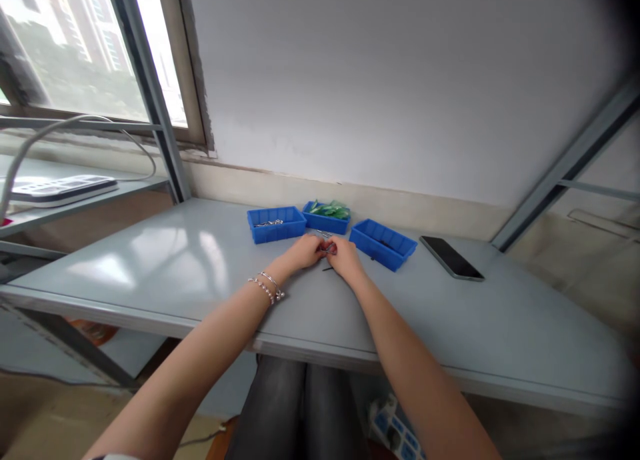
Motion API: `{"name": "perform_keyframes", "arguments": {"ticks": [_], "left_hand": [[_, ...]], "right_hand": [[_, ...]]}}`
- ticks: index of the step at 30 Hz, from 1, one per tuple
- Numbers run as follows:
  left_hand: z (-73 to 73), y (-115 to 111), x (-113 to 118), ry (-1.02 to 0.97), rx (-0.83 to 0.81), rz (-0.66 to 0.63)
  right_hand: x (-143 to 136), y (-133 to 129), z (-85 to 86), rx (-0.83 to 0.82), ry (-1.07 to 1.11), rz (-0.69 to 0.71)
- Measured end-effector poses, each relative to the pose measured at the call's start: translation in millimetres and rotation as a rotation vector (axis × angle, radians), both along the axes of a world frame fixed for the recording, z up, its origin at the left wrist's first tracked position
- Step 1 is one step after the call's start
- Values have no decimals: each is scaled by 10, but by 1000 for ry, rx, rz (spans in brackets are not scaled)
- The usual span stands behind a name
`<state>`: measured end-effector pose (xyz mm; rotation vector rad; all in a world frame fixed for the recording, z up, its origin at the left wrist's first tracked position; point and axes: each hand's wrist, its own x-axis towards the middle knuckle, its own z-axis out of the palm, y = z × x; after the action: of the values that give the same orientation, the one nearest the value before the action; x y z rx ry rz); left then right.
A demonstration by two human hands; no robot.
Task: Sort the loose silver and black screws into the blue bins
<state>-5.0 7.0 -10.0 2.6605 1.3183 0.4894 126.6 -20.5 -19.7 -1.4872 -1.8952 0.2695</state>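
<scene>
My left hand (309, 250) and my right hand (344, 255) meet over the middle of the table, fingers closed and pinched together. Between the fingertips is a small, thin metallic piece (329, 249), mostly hidden, whose kind I cannot make out. Just beyond my hands lie thin silvery pieces (324, 233). A short dark stick-like piece (327, 269) rests on the table below my right hand. Behind the hands stand three blue bins: the left bin (277, 232) with small metal parts, the middle bin (325, 225) with green plastic-looking packets, and the right bin (380, 250) with small dark pieces.
A dark-screened phone (453, 259) lies right of the bins on the grey table (165, 267). Metal frame posts rise at both sides, and a wall stands behind. On the left shelf sits a white flat device (65, 189) near a grey cable (30, 143).
</scene>
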Motion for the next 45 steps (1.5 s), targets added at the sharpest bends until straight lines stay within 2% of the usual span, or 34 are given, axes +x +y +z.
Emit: {"name": "perform_keyframes", "arguments": {"ticks": [17, 22, 27, 33, 36, 45], "left_hand": [[14, -19, 8, -116, -22, 28], [-4, 5, 2, -231, 44, 22], [-11, 57, -6, -365, 138, 56], [2, 46, 2, -445, 230, 15], [10, 34, 5, -460, 233, -2], [9, 20, 7, -469, 186, -57]], "right_hand": [[15, 45, -32, 111, 72, 39], [34, 112, -102, 167, 136, -48], [32, 184, -132, 97, 356, -87], [29, 104, -17, 36, 464, -134], [35, 73, 7, 7, 473, -158], [20, 133, -53, 23, 652, -92]]}}
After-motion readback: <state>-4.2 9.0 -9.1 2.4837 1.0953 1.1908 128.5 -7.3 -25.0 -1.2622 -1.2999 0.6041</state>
